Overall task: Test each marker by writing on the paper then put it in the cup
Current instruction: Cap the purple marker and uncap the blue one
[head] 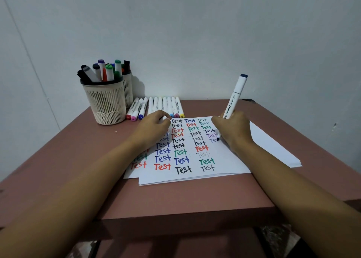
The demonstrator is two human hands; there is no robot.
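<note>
Over the dusty-pink flat table [195, 195], keep the stack of white paper sheets [226, 166], lined with coloured "Test" words, lying flat. Leave the cream slotted plastic cup [106, 103], crowded with markers, at the far left for afterwards.

Left hand [154, 129]: curled round a small white piece, probably the cap [163, 118]. Rest it firmly to stop the sheet sliding.

Right hand [234, 129]: clenched round the white-barrelled marker with the dark blue end [235, 97], tip on the paper mid-word in the right column. Finish the word with light, even strokes.
</note>
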